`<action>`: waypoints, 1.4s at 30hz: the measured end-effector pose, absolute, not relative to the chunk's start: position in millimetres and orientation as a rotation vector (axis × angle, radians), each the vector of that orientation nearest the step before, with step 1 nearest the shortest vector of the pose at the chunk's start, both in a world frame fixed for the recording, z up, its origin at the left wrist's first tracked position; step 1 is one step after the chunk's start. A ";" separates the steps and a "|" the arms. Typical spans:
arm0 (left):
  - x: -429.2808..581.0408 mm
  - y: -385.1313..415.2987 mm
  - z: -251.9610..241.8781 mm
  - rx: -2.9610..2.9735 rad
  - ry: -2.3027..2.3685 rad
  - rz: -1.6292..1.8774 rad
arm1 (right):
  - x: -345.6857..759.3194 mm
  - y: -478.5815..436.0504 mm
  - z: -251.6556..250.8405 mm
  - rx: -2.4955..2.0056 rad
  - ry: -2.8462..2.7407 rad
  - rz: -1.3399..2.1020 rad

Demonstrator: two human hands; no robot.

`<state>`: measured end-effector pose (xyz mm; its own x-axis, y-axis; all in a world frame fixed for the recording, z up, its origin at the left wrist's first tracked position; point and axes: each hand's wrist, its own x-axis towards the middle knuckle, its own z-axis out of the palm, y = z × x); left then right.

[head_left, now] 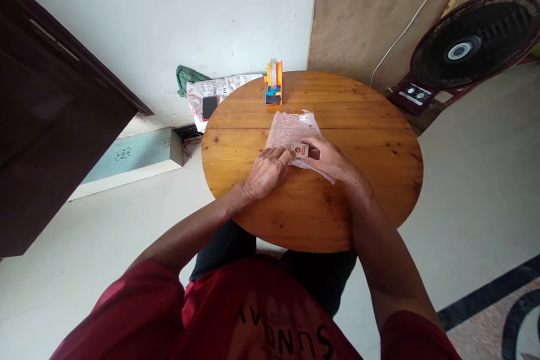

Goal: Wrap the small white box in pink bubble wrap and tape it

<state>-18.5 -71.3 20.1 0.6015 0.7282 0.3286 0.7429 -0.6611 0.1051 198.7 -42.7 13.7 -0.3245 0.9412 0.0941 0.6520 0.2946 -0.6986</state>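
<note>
A small flat cream box (pixel 300 150) with a red printed picture lies over the near part of a sheet of bubble wrap (pixel 289 128). My left hand (pixel 269 171) has its fingers curled, with the fingertips pressed to the box's left end. On the other side, my right hand (pixel 331 161) grips the right end of the box between thumb and fingers. The bubble wrap spreads out flat beyond the box, and one corner sticks out beneath my right wrist. My left fingers are partly hidden by the back of the hand.
An orange and blue tape dispenser (pixel 274 83) stands at the far side of the round wooden table (pixel 295 219). Behind its left edge lie a printed white sack (pixel 196 90) and a dark phone-like object (pixel 210 107). A fan (pixel 459 50) stands at the right.
</note>
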 end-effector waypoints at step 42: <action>-9.2 -21.3 7.0 -3.241 -1.941 -1.936 | 197.9 -52.0 38.9 -1.529 -1.710 0.916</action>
